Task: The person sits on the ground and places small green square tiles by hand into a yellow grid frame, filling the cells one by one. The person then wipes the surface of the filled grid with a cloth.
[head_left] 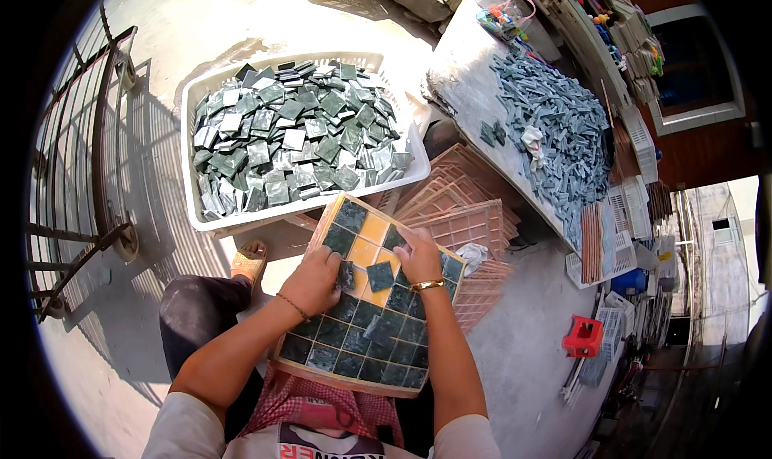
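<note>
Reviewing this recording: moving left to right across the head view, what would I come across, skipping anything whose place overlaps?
Metal barred gate → tan shoe → left hand → right hand → crumpled white scrap → red plastic crate.

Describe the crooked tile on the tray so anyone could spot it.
Start at the big white basket heaped with green tiles; just below it in the picture is the gridded tray. Between the left hand and right hand, find its bare yellow cells. The crooked tile is the dark green square there, turned askew, while most neighbours line up with the grid.
</note>
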`<state>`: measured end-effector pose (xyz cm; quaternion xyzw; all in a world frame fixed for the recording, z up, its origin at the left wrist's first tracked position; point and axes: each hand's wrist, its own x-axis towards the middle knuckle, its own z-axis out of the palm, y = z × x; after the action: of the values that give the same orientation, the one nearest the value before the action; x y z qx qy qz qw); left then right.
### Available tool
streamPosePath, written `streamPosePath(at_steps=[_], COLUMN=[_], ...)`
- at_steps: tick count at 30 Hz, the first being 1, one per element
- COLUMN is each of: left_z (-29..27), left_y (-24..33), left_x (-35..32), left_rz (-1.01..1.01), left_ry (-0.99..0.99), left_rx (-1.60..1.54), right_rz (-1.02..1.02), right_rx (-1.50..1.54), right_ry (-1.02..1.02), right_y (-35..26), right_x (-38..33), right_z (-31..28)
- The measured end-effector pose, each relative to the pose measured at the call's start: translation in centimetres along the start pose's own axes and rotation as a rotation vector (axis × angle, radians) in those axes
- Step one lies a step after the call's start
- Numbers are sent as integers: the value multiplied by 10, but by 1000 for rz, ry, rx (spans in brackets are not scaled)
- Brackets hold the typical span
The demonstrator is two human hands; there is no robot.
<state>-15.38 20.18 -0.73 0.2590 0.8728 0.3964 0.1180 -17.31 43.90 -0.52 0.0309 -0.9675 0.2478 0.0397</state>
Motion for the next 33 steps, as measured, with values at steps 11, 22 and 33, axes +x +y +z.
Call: streamPosePath(at_steps=[11,22,33], left_z=[-27,-31,-35], left_y=[-3,-1,-1], left_x=[2,2,5], left_rz=[-81,-74,-108], left_ry=[208,236,244], left_rx=[-97,-113,-113], right_rz=[-247,331,195], right_rx=[0,562,556], right_ry=[-321,-329,-265], right_y=[-28,4,-28], right_x=[-35,-41,-34], right_z=[-22,-19,14])
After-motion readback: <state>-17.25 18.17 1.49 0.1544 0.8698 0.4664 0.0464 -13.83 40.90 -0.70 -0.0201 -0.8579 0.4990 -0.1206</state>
